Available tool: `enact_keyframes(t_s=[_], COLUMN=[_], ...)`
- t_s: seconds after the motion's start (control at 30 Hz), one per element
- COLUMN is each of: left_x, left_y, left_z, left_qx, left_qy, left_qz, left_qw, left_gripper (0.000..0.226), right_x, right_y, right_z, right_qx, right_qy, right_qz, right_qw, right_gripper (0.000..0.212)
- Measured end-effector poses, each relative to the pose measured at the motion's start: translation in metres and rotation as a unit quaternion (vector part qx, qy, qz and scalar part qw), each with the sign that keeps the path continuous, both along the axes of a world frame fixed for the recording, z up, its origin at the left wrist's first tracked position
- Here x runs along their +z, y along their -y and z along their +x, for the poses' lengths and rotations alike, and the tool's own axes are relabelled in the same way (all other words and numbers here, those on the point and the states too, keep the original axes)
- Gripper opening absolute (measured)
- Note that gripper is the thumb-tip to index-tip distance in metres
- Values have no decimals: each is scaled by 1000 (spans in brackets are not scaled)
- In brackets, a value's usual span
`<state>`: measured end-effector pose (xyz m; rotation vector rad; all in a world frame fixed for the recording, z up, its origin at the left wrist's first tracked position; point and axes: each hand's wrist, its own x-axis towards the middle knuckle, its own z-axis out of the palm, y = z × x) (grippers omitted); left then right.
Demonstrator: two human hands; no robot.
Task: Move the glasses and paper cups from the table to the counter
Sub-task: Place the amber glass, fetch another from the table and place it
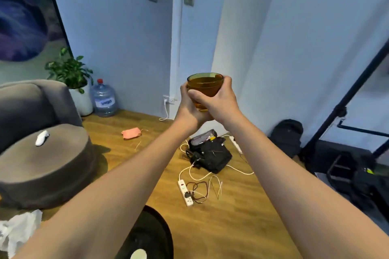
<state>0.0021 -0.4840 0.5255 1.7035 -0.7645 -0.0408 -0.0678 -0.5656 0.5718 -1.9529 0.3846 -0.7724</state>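
An amber glass (205,84) is held up in front of me at arm's length, above the wooden floor. My right hand (214,99) wraps round its right side with the thumb across the front. My left hand (188,109) cups it from the left and underneath. The lower part of the glass is hidden by my fingers. At the bottom edge a black round table (155,235) shows, with the rim of a pale paper cup (139,254) on it. No counter is in view.
A grey armchair with a round footstool (46,166) stands at the left. A black bag (210,153), a power strip (185,192) and loose cables lie on the floor ahead. A water jug (104,99) and potted plant (69,73) stand by the wall. A black stand (341,109) and backpack (287,136) are at the right.
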Motion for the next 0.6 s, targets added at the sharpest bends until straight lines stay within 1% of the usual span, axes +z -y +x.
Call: enact_keyframes(t_s=[0.07, 0.1, 0.13, 0.27, 0.43, 0.5, 0.53, 0.6], left_x=[3, 4, 6, 9, 19, 21, 23, 24], left_y=[21, 27, 34, 55, 92, 109, 115, 129], left_z=[-22, -34, -44, -69, -94, -107, -117, -143], left_qx=[-28, -39, -54, -84, -171, -214, -232, -281], left_qy=[-24, -40, -54, -52, -36, -43, -41, -27], left_qz=[-27, -41, -48, -70, -60, -48, -49, -72], left_qw=[999, 998, 996, 993, 983, 975, 971, 957], left_gripper=[84, 91, 93, 88, 74, 75, 79, 88], right_x=[5, 6, 6, 7, 13, 16, 16, 13], right_y=[13, 18, 23, 40, 65, 74, 77, 86], right_z=[-22, -32, -43, -75, -120, -141, -151, -180], right_qx=[-24, -33, -41, -66, -122, -146, -160, -203], right_qy=[9, 9, 8, 6, 5, 2, 2, 11], right_qz=[-11, -13, -13, -17, -30, -44, -46, -48], right_qw=[1000, 999, 999, 998, 992, 988, 986, 978], right_gripper=[90, 90, 90, 91, 96, 98, 98, 98])
